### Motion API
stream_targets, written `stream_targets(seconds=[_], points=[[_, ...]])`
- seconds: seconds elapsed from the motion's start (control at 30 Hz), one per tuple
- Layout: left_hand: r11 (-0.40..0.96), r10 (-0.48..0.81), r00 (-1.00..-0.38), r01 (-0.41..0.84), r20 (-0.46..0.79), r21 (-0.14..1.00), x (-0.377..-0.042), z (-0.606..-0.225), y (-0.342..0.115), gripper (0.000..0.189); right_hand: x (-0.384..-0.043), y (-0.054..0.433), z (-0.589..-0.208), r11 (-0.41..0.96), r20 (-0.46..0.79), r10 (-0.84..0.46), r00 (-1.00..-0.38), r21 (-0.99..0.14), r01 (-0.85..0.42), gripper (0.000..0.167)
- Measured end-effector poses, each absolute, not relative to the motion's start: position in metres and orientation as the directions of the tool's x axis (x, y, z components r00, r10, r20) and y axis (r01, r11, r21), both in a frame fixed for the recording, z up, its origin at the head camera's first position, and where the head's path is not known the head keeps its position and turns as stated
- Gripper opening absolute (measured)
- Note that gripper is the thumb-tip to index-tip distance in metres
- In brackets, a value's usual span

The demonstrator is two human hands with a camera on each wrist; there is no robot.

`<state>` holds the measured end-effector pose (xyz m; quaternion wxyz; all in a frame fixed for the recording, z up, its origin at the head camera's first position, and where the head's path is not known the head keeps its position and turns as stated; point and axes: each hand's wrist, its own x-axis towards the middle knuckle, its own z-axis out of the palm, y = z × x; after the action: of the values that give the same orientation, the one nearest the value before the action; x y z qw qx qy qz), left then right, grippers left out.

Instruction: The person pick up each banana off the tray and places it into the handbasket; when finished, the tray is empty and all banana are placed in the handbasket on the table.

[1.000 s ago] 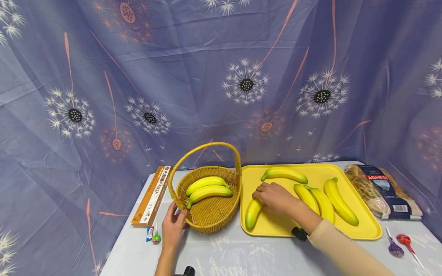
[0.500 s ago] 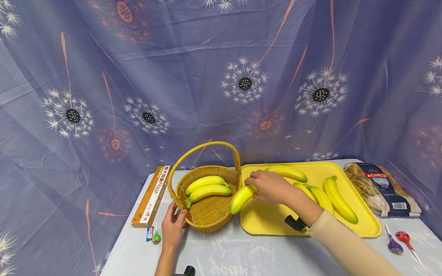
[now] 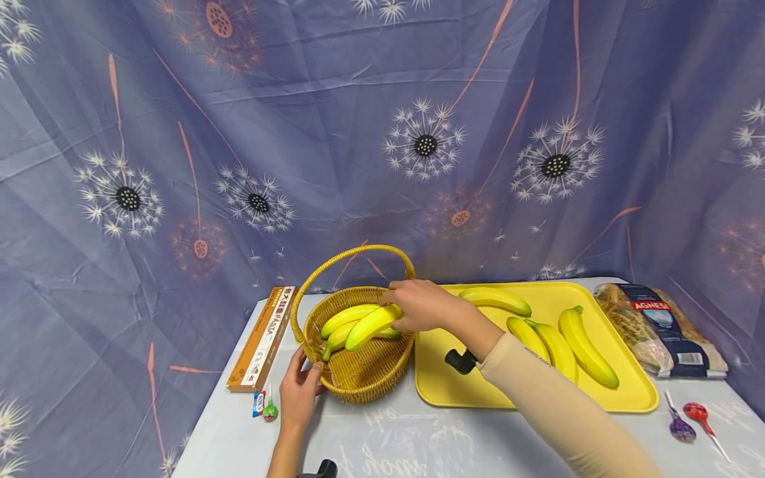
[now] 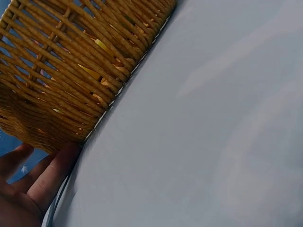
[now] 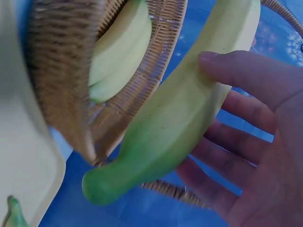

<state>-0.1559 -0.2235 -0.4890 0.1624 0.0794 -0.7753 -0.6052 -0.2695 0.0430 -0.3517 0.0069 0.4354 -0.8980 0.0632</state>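
My right hand [image 3: 423, 305] holds a banana [image 3: 373, 326] over the right side of a wicker basket [image 3: 373, 388]. In the right wrist view the thumb presses one side of this banana [image 5: 175, 111] and the fingers lie against the other. Two more bananas [image 5: 120, 52] rest inside the basket, partly hidden in the head view by the held one. My left hand [image 3: 299, 395] grips the basket's near left side, thumb at the rim. In the left wrist view its fingers [image 4: 54, 177] touch the woven wall low down. Several bananas [image 3: 588, 348] lie on a yellow tray [image 3: 466, 388].
The basket's tall handle [image 3: 358, 249] arches over it. At left are a pasta box [image 3: 263, 338] and a green lollipop [image 3: 270, 411]. A pasta bag [image 3: 663, 332], a purple lollipop [image 3: 681, 430] and a red one [image 3: 696, 411] lie at right. A patterned curtain [image 3: 335, 166] hangs behind.
My right hand has lifted the banana from the tray's left part and carried it left, over the basket. My left hand has stayed at the basket's side.
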Motion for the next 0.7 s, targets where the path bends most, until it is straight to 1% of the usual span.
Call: stream_targets(seconds=[0.23,0.33,0.53,0.57,0.63,0.7], points=[[0.254,-0.31,-0.937,0.085,0.164,0.963,-0.158,-0.49,-0.224,0.051,-0.285,0.005,-0.357,0.602,-0.008,-0.794,-0.608,-0.148,-0.784,0.043],[0.25,-0.306,-0.937,0.089,0.166,0.964,-0.16,-0.496,-0.227,0.052,-0.289,-0.01,-0.361,0.617,-0.042,-0.785,-0.618,-0.134,-0.776,0.041],[0.234,-0.307,-0.939,0.087,0.158,0.968,-0.172,-0.521,-0.237,0.052,-0.293,-0.037,-0.372,0.677,-0.129,-0.736,-0.665,-0.12,-0.726,0.014],[0.236,-0.306,-0.938,0.091,0.162,0.968,-0.173,-0.523,-0.238,0.052,-0.293,-0.04,-0.374,0.689,-0.15,-0.724,-0.673,-0.113,-0.716,0.012],[0.24,-0.31,-0.935,0.101,0.175,0.966,-0.174,-0.526,-0.239,0.052,-0.293,-0.047,-0.379,0.71,-0.18,-0.701,-0.69,-0.086,-0.699,0.013],[0.236,-0.314,-0.931,0.116,0.188,0.965,-0.174,-0.528,-0.239,0.051,-0.292,-0.054,-0.385,0.721,-0.191,-0.684,-0.704,-0.035,-0.692,0.013]])
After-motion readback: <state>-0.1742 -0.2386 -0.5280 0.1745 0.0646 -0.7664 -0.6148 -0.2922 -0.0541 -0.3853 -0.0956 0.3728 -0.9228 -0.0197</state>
